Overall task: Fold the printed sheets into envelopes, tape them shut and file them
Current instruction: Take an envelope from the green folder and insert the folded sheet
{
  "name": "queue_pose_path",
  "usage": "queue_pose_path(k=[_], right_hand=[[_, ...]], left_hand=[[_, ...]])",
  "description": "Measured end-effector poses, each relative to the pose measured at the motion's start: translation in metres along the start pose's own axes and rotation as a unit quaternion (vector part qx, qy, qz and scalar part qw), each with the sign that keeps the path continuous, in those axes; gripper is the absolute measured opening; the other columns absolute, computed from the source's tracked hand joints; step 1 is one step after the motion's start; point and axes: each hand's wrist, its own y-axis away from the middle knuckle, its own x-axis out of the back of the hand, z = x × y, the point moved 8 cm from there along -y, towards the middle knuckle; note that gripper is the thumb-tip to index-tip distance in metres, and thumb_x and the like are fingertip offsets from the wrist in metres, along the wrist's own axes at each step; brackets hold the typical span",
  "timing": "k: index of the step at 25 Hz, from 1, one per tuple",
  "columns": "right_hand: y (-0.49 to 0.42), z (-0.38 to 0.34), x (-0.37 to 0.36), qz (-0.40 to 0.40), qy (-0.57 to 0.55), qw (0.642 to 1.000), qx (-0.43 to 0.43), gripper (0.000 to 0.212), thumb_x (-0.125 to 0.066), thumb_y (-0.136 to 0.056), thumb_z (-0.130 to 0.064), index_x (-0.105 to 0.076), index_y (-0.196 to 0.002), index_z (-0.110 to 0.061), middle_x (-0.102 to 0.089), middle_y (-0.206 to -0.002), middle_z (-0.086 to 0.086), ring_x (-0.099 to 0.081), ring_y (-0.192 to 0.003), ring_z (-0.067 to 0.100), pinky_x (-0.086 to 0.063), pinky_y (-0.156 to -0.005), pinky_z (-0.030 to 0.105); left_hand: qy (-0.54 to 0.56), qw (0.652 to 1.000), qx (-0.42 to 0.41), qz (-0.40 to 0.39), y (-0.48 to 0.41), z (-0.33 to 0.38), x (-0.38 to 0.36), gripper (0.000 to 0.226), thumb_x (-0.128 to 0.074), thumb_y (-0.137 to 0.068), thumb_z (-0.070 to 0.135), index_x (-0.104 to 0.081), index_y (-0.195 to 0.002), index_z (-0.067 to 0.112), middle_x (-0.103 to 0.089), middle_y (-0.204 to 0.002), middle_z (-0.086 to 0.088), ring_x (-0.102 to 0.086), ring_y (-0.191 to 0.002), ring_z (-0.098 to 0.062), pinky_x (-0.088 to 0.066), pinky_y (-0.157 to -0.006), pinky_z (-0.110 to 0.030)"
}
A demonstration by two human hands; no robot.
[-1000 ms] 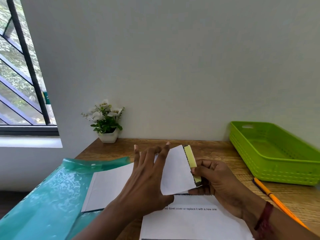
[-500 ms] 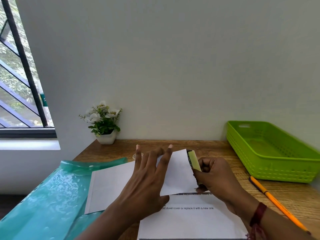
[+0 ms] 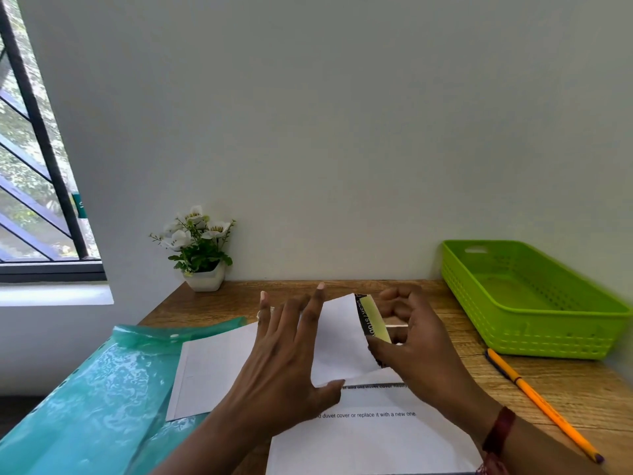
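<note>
A printed sheet (image 3: 373, 437) lies on the wooden desk in front of me, its far part turned up into a white flap (image 3: 342, 341). The flap's right edge shows a black and yellow-green printed strip (image 3: 371, 317). My left hand (image 3: 291, 354) lies flat on the flap with straight, spread fingers. My right hand (image 3: 411, 341) pinches the flap's right edge near the strip with thumb and fingertips. A teal plastic folder (image 3: 96, 399) lies at the left with a white sheet (image 3: 212, 368) on it.
A green plastic basket (image 3: 534, 341) stands at the right against the wall. An orange pencil (image 3: 541, 402) lies in front of it on the desk (image 3: 582, 395). A small potted white flower (image 3: 202, 255) sits at the back left corner, beside a window.
The flap has leaned further toward me and to the left. My right hand slid down its right edge and its upper fingers loosened. My left hand stays flat on the paper.
</note>
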Motion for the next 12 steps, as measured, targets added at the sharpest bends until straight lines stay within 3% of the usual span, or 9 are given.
queue_pose_path(k=[2, 6, 8, 10, 12], right_hand=[[0.003, -0.013, 0.0, 0.004, 0.076, 0.995, 0.069, 0.047, -0.075, -0.064, -0.022, -0.049, -0.094, -0.047, -0.058, -0.102, -0.027, -0.066, -0.068, 0.009, -0.049, -0.047, 0.019], [0.004, -0.017, -0.001, 0.012, 0.081, 0.992, 0.1, 0.029, -0.076, -0.073, -0.014, -0.061, -0.081, -0.037, -0.063, -0.092, -0.018, -0.065, -0.069, 0.009, -0.052, -0.047, 0.026], [0.003, -0.013, 0.001, 0.011, 0.079, 0.993, 0.085, 0.007, -0.071, -0.085, -0.026, -0.068, -0.08, -0.03, -0.067, -0.084, -0.012, -0.066, -0.07, 0.011, -0.056, -0.056, 0.035], [0.005, -0.012, -0.002, -0.012, 0.069, 0.995, 0.065, 0.033, -0.057, -0.091, -0.048, -0.07, -0.081, -0.019, -0.068, -0.079, -0.003, -0.064, -0.072, 0.018, -0.056, -0.063, 0.04], [0.008, -0.009, -0.009, -0.029, 0.075, 0.996, 0.042, 0.035, -0.059, -0.086, -0.053, -0.072, -0.081, -0.021, -0.068, -0.08, -0.008, -0.063, -0.073, 0.014, -0.054, -0.063, 0.028]], left_hand=[[0.001, 1.0, -0.006, 0.003, 0.0, 0.001, 0.001, 0.119, -0.059, -0.065, 0.07, 0.009, -0.153, 0.027, -0.031, -0.136, 0.004, -0.031, -0.127, -0.017, 0.017, -0.117, -0.04], [0.004, 1.0, -0.011, -0.001, 0.0, 0.002, 0.002, 0.12, -0.06, -0.066, 0.068, 0.012, -0.152, 0.027, -0.034, -0.134, 0.002, -0.034, -0.127, -0.018, 0.013, -0.118, -0.045], [0.011, 1.0, -0.013, 0.007, 0.0, 0.002, 0.005, 0.119, -0.062, -0.066, 0.065, 0.01, -0.153, 0.027, -0.034, -0.135, 0.003, -0.034, -0.127, -0.018, 0.01, -0.118, -0.047], [0.017, 0.999, -0.02, 0.019, -0.001, 0.003, 0.008, 0.119, -0.065, -0.066, 0.06, 0.007, -0.153, 0.025, -0.032, -0.136, 0.005, -0.034, -0.128, -0.016, 0.007, -0.119, -0.049], [0.018, 0.999, -0.025, 0.026, -0.001, 0.005, 0.009, 0.118, -0.066, -0.066, 0.058, 0.005, -0.153, 0.023, -0.033, -0.136, 0.004, -0.033, -0.129, -0.016, 0.002, -0.119, -0.053]])
